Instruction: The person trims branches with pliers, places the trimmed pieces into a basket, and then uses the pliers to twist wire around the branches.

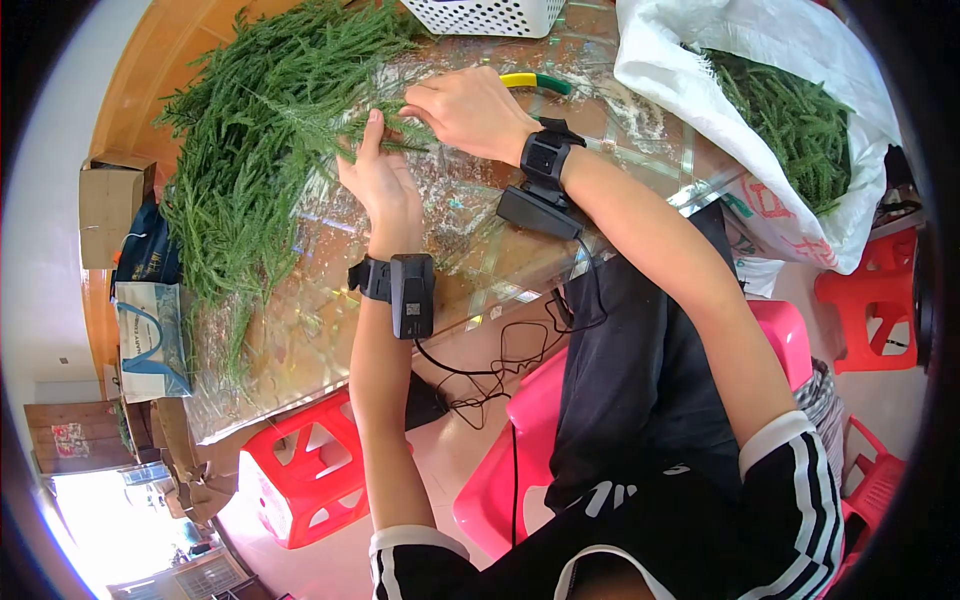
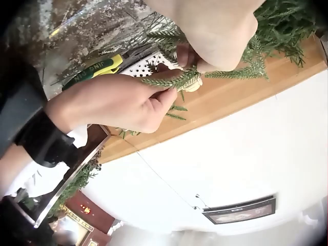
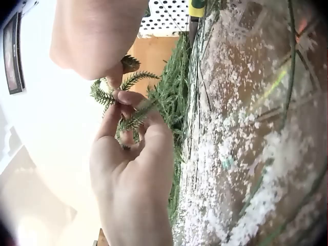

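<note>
Both hands meet over the table's far side around a green artificial fir sprig (image 1: 335, 128). My left hand (image 1: 385, 185) pinches its stem between thumb and fingers, as the right wrist view also shows on the sprig (image 3: 134, 120). Right beside it, my right hand (image 1: 470, 112) pinches the same spot with thumb and forefinger, its needles (image 2: 179, 81) poking out between the fingertips. A big pile of fir branches (image 1: 235, 170) lies to the left. Pliers with yellow and green handles (image 2: 95, 73) lie just beyond the right hand.
A white perforated basket (image 1: 485, 18) stands at the back. To the right, a white woven sack (image 1: 660, 60) holds more fir greenery (image 1: 785, 125). White flakes (image 3: 225, 169) litter the plastic-covered table (image 1: 300, 370). A red stool (image 1: 305, 465) and loose black cables (image 1: 510, 350) are below the edge.
</note>
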Action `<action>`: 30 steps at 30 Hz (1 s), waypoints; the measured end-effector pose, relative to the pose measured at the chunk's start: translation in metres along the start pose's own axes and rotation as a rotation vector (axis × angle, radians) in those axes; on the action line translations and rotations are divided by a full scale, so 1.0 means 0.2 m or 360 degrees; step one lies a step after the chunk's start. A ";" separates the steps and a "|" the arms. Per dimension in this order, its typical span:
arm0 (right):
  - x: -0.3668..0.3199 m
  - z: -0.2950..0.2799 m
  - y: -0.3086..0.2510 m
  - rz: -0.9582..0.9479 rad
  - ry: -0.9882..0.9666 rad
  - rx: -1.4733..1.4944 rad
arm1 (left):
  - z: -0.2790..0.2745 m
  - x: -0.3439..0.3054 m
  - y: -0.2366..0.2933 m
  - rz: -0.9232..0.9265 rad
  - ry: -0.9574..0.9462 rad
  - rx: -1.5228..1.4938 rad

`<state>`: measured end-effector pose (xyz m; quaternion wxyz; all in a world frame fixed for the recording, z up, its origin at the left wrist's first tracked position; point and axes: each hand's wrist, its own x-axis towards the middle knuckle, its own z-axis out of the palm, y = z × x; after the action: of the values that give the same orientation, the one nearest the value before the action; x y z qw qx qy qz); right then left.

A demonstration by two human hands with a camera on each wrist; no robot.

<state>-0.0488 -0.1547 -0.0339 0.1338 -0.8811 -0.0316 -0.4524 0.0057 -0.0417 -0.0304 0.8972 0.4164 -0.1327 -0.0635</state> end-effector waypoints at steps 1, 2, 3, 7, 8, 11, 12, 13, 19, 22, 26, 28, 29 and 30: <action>0.00 0.00 0.00 0.0022 -0.0005 -0.0012 | 0.00 0.00 -0.01 0.0006 0.0009 0.0040; -0.01 0.01 0.00 0.0019 -0.0007 -0.0013 | -0.01 0.00 -0.01 0.0015 0.0019 0.0081; -0.01 0.02 0.00 0.0035 -0.0026 -0.0024 | -0.01 0.00 -0.01 0.0025 0.0030 0.0122; -0.02 0.02 -0.01 0.0078 -0.0063 -0.0049 | -0.02 0.00 -0.02 -0.0023 0.0068 0.0214; -0.02 0.02 -0.01 0.0087 -0.0066 -0.0049 | -0.02 0.00 -0.03 -0.0024 0.0066 0.0213; -0.02 0.02 -0.01 0.0101 -0.0070 -0.0057 | -0.02 0.00 -0.03 -0.0091 0.0101 0.0152; -0.02 0.02 -0.01 0.0105 -0.0073 -0.0062 | -0.02 0.01 -0.03 -0.0091 0.0100 0.0152; -0.02 0.02 -0.01 0.0110 -0.0075 -0.0066 | -0.03 0.01 -0.04 -0.0137 0.0116 0.0138; -0.02 0.03 0.00 0.0087 -0.0027 -0.0063 | -0.06 0.04 -0.04 -0.0312 0.0094 0.0070; -0.02 0.04 0.00 0.0066 0.0003 -0.0062 | -0.08 0.06 -0.04 -0.0409 0.0056 -0.0002; -0.02 0.03 -0.01 0.0070 0.0027 -0.0059 | -0.08 0.07 -0.03 -0.0619 0.0045 -0.0164; -0.01 0.02 -0.01 0.0082 0.0017 -0.0066 | -0.07 0.06 -0.02 -0.0700 0.0048 -0.0225; -0.01 0.02 -0.01 0.0088 0.0010 -0.0070 | -0.07 0.05 -0.01 -0.0697 0.0059 -0.0224; -0.01 0.02 -0.01 0.0086 0.0009 -0.0073 | -0.06 0.05 -0.02 -0.0694 0.0070 -0.0225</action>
<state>-0.0474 -0.1517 -0.0371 0.1259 -0.8832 0.0031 -0.4517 0.0186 -0.0368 -0.0386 0.8919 0.3725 -0.0152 -0.2559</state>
